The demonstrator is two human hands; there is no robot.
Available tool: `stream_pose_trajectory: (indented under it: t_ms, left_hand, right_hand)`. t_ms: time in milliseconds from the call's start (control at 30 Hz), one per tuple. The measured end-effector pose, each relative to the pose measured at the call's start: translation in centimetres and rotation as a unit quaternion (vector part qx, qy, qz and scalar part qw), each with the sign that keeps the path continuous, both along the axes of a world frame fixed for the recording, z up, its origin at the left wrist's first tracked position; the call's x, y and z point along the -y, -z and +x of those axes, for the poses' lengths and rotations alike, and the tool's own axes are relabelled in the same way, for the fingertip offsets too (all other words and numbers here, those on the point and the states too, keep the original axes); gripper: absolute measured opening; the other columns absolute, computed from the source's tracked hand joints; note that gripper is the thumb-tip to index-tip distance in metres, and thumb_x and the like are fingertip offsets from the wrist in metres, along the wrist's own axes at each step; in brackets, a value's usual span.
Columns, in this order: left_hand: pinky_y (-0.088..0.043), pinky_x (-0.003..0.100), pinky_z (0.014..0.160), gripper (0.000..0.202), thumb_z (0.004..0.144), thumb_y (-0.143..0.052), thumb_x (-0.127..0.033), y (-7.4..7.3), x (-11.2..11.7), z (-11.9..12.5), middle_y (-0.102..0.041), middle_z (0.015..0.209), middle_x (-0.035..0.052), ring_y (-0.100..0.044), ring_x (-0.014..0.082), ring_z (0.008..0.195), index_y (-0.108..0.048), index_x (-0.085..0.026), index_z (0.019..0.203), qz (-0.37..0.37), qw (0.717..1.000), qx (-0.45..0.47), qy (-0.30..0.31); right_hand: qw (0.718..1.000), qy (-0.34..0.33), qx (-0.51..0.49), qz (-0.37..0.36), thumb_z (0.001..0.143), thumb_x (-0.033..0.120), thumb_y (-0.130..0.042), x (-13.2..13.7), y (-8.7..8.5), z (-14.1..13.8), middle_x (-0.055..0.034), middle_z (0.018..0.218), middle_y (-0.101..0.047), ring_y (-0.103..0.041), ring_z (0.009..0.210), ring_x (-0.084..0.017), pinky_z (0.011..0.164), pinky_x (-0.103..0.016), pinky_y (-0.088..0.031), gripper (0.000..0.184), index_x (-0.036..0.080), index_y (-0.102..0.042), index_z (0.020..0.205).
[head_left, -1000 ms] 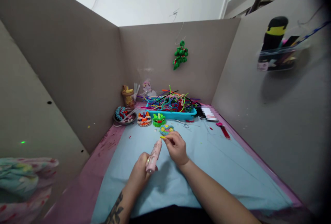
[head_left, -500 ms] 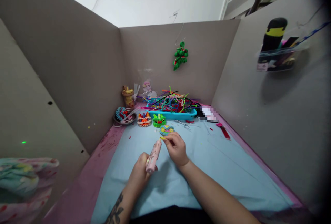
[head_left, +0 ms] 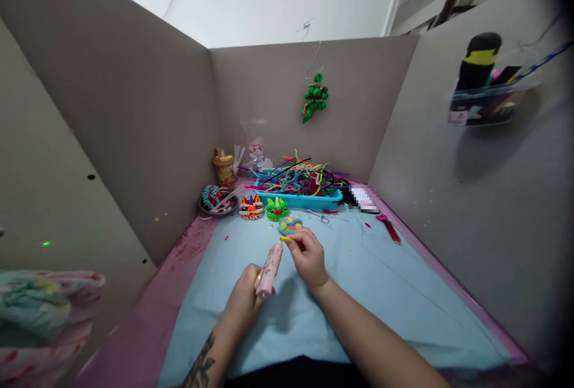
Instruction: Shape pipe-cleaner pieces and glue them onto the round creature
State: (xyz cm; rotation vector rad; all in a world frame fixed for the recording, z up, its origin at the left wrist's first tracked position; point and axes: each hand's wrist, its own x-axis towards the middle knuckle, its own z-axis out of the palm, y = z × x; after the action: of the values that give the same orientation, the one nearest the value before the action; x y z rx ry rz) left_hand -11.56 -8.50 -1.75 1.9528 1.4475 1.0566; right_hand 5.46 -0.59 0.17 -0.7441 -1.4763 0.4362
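My left hand (head_left: 248,287) is wrapped round a pink hot glue gun (head_left: 269,271), whose pale nozzle points up and away from me. Pinched between the fingertips of my right hand (head_left: 309,259) is a small yellow piece (head_left: 284,238), its tip at the nozzle; whether they touch I cannot tell. Just beyond lies a blue and yellow fuzzy craft piece (head_left: 290,225), partly behind my right fingers. Behind it sit a green animal head of pipe cleaners (head_left: 277,209) and an orange and white one (head_left: 251,208).
A blue tray (head_left: 309,201) heaped with pipe cleaners stands at the back. Scissors (head_left: 320,217) lie before it. At left is a dark bowl (head_left: 218,211) beside a brown cup (head_left: 224,170). A phone (head_left: 364,198) and a red strip (head_left: 392,232) lie right. Grey panels enclose three sides.
The view has shifted slightly, so everything appears a little further right. Both hands keep their grips, with the yellow piece still at the glue gun's nozzle.
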Motion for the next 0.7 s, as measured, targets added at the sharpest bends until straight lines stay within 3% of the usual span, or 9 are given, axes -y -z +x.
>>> stream_pose_trajectory:
  t_ms: [167,233,333,467,600,700]
  left_hand:
    - [-0.046,0.032,0.068,0.016,0.082,-0.045,-0.034,0.1,-0.1,0.0,-0.063,0.081,0.0073,-0.060,0.0205,0.074,-0.051,-0.020,0.083,-0.005,1.000,-0.009,-0.005]
    - [-0.047,0.033,0.071,0.017,0.082,-0.047,-0.034,0.0,-0.1,0.1,-0.064,0.086,0.0081,-0.061,0.0214,0.079,-0.053,-0.019,0.089,-0.017,1.000,-0.015,-0.004]
    - [-0.046,0.035,0.079,0.028,0.080,-0.051,-0.033,0.1,-0.1,0.4,-0.063,0.098,0.0108,-0.060,0.0233,0.090,-0.054,-0.017,0.103,-0.017,0.999,-0.026,0.016]
    - [-0.044,0.038,0.088,0.045,0.076,-0.056,-0.030,0.3,-0.4,-0.2,-0.060,0.114,0.0149,-0.058,0.0258,0.101,-0.049,-0.016,0.118,-0.011,0.998,-0.054,0.015]
    - [-0.046,0.038,0.085,0.059,0.080,-0.050,-0.034,0.0,-1.7,-4.1,-0.058,0.119,0.0175,-0.059,0.0273,0.103,-0.034,-0.012,0.133,-0.051,0.989,-0.128,-0.061]
    - [-0.041,0.038,0.092,0.046,0.083,-0.044,-0.029,-0.8,-2.8,-8.6,-0.056,0.123,0.0162,-0.053,0.0291,0.112,-0.043,-0.012,0.126,-0.041,0.962,-0.237,-0.129]
  right_hand:
    - [0.995,-0.048,-0.056,-0.064,0.077,0.027,-0.063,-0.3,0.0,-0.1,-0.0035,0.072,-0.059,-0.055,0.072,-0.018,0.067,-0.032,-0.045,0.011,0.019,-0.063,0.069]
    - [0.988,-0.077,-0.084,-0.103,0.077,0.030,-0.063,-0.7,0.1,-0.2,-0.0020,0.068,-0.058,-0.053,0.064,-0.015,0.060,-0.029,-0.044,0.014,0.018,-0.062,0.069]
    - [0.970,-0.120,-0.132,-0.164,0.077,0.037,-0.061,-1.5,0.4,-0.3,0.0036,0.053,-0.049,-0.039,0.043,-0.009,0.041,-0.023,-0.033,0.021,0.018,-0.059,0.068]
    - [0.945,-0.149,-0.189,-0.219,0.071,0.043,-0.063,-2.2,0.4,0.0,0.0060,0.048,-0.045,-0.026,0.036,-0.006,0.035,-0.021,-0.021,0.027,0.018,-0.055,0.066]
    - [0.929,-0.160,-0.224,-0.247,0.067,0.043,-0.066,-2.5,0.1,0.4,0.0051,0.049,-0.047,-0.026,0.037,-0.005,0.035,-0.021,-0.018,0.028,0.017,-0.054,0.064]
    - [0.923,-0.163,-0.235,-0.258,0.065,0.040,-0.068,-2.4,0.2,0.3,0.0051,0.049,-0.048,-0.026,0.038,-0.006,0.036,-0.021,-0.018,0.026,0.017,-0.056,0.063]
